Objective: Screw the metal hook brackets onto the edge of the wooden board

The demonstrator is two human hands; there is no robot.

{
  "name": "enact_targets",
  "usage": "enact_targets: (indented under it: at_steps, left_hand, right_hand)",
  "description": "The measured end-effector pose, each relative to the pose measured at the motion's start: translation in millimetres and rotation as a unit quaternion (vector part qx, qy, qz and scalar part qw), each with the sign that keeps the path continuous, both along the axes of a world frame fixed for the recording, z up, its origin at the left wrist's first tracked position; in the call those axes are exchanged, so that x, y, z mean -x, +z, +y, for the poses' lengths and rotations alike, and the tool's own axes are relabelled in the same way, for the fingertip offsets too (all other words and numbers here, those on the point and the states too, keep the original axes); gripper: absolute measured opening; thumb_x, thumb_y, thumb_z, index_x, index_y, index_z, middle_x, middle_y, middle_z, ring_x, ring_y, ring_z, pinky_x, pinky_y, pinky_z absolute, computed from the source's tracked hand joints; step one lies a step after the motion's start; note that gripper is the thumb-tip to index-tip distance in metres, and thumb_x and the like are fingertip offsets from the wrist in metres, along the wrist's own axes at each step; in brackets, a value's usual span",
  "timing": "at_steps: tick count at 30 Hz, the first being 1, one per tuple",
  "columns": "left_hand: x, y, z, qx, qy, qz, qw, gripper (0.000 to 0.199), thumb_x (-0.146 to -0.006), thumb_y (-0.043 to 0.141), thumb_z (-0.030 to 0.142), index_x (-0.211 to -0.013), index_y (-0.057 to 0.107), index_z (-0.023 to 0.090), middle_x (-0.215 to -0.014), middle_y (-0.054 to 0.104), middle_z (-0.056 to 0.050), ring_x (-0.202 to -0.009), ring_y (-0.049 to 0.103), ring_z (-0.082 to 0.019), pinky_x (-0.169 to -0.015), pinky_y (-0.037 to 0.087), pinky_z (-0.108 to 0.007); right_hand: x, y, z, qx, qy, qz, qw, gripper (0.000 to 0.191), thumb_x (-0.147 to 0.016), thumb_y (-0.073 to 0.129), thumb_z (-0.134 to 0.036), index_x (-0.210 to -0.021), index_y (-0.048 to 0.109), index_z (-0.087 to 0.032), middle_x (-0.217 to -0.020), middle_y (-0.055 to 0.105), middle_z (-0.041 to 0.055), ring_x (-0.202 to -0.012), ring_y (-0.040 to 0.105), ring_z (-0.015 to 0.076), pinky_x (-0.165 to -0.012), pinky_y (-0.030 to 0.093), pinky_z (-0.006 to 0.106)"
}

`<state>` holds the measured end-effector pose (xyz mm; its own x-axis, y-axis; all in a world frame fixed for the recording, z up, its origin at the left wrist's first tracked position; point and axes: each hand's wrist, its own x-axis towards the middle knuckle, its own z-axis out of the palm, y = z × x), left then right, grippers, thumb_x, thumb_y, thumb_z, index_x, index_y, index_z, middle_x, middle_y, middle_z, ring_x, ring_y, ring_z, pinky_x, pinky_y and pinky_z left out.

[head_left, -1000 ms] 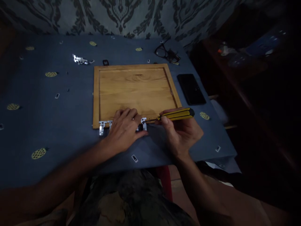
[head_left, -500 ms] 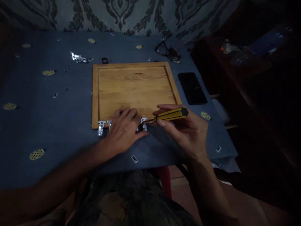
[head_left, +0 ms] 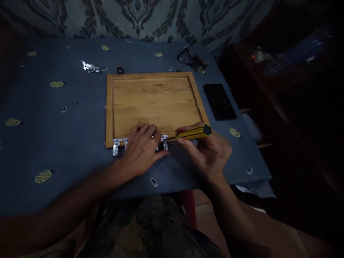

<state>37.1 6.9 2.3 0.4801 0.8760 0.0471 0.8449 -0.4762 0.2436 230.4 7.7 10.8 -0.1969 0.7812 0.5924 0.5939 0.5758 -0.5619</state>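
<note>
A framed wooden panel (head_left: 156,107) lies flat on the table, with silvery metal hinges along its near edge. One hinge (head_left: 116,146) shows at the left corner. My left hand (head_left: 142,148) covers the middle of that edge, fingers curled over the wood and thumb low beside the right-hand hinge (head_left: 165,144); it grips there, though its palm hides much of the metal. Between thumb and fingers, my right hand (head_left: 213,154) holds a yellow-and-black screwdriver (head_left: 192,133), nearly level. The screwdriver's tip meets the right-hand hinge; the screw itself is too small to make out.
Another metal hinge (head_left: 90,67) rests at the back left of the blue patterned tablecloth (head_left: 80,143). Beyond the panel are a small black piece (head_left: 120,70) and eyeglasses (head_left: 192,60). A black phone (head_left: 219,101) lies to the right. Tiny dark bits lie left of the panel.
My right hand has shifted slightly left and turned, and the screwdriver handle has moved a little left with it. My left hand keeps its place on the panel's edge.
</note>
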Motion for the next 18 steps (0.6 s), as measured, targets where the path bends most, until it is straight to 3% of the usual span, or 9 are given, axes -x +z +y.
enact_targets:
  at_steps: [4, 8, 11, 14, 18]
  left_hand:
    - [0, 0.2, 0, 0.0, 0.0, 0.0, 1.0, 0.043, -0.094, 0.076, 0.053, -0.115, 0.07, 0.016, -0.114, 0.071, -0.009, -0.112, 0.063, -0.03, -0.097, 0.047, -0.044]
    - [1, -0.1, 0, -0.003, 0.001, -0.003, 1.0, 0.042, -0.093, 0.076, 0.052, -0.113, 0.07, 0.016, -0.115, 0.07, -0.009, -0.112, 0.063, -0.031, -0.097, 0.047, -0.044]
    - [1, -0.8, -1, -0.002, -0.004, -0.011, 1.0, 0.041, -0.094, 0.076, 0.051, -0.115, 0.069, 0.016, -0.115, 0.07, -0.009, -0.112, 0.062, -0.03, -0.097, 0.046, -0.044]
    - [2, -0.5, 0, 0.002, -0.005, -0.017, 1.0, 0.041, -0.095, 0.075, 0.049, -0.115, 0.069, 0.014, -0.115, 0.069, -0.011, -0.113, 0.062, -0.031, -0.097, 0.045, -0.044]
    - [1, 1.5, 0, 0.017, -0.002, -0.013, 1.0, 0.041, -0.095, 0.075, 0.049, -0.115, 0.07, 0.014, -0.114, 0.069, -0.011, -0.113, 0.061, -0.031, -0.097, 0.045, -0.044]
  right_hand:
    - [7, -2.1, -1, -0.032, -0.041, -0.004, 0.999, 0.023, -0.096, 0.074, -0.038, -0.079, 0.067, -0.024, -0.072, 0.071, -0.0008, -0.064, 0.067, 0.0165, -0.06, 0.053, 0.03]
    - [8, -7.8, -4, -0.033, -0.04, 0.007, 0.999, 0.017, -0.096, 0.074, -0.036, -0.083, 0.069, -0.026, -0.075, 0.073, -0.0002, -0.066, 0.07, 0.0176, -0.061, 0.057, 0.032]
    - [7, -13.8, -7, -0.046, -0.067, 0.092, 0.992, 0.01, -0.096, 0.073, -0.037, -0.095, 0.071, -0.028, -0.086, 0.078, 0.0016, -0.076, 0.075, 0.0205, -0.067, 0.062, 0.037]
    - [8, -14.0, -9, -0.06, -0.128, 0.198, 0.97, 0.018, -0.098, 0.07, -0.046, -0.097, 0.07, -0.029, -0.091, 0.078, 0.0037, -0.082, 0.078, 0.0239, -0.072, 0.064, 0.044]
    - [8, -10.7, -9, -0.012, -0.121, 0.203, 0.972, 0.019, -0.095, 0.074, -0.047, -0.091, 0.071, -0.029, -0.088, 0.077, 0.0017, -0.079, 0.077, 0.023, -0.069, 0.063, 0.041]
